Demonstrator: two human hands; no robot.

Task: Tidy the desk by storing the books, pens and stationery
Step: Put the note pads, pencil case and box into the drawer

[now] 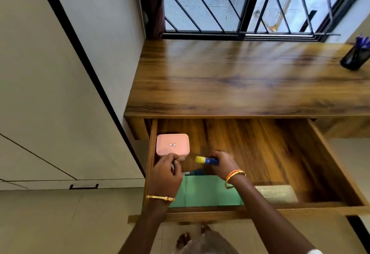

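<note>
We hold both hands inside the open drawer (330, 165). Our right hand (221, 164) has its fingers curled round a glue stick (207, 160), gripping the blue barrel so that the yellow cap pokes out to the left of the fingers, toward our other hand. We judge the glue stick light, rigid and smooth-sided: it may slip a little in a loose hold, so the barrel's middle is the sensible place to grip, not the cap, which could pull off. Our left hand (166, 173) is curled round something slim and greyish; we cannot tell what it is.

Just beneath and behind both wrists lies a green folder (204, 191), flat on the drawer floor, probably thin and flexible. To the right of our right wrist rests a pale, glittery rectangular object (278, 193), too blurred to name. Something blue (197, 172) shows between the hands, half hidden.

Just beyond the knuckles of our left hand, touching or nearly so, sits a pink lidded box (172, 145) in the drawer's left corner.

Farther off, well apart from either hand, the desk top (230, 77) carries a black pen holder (355, 57) with blue pens at its far right.
</note>
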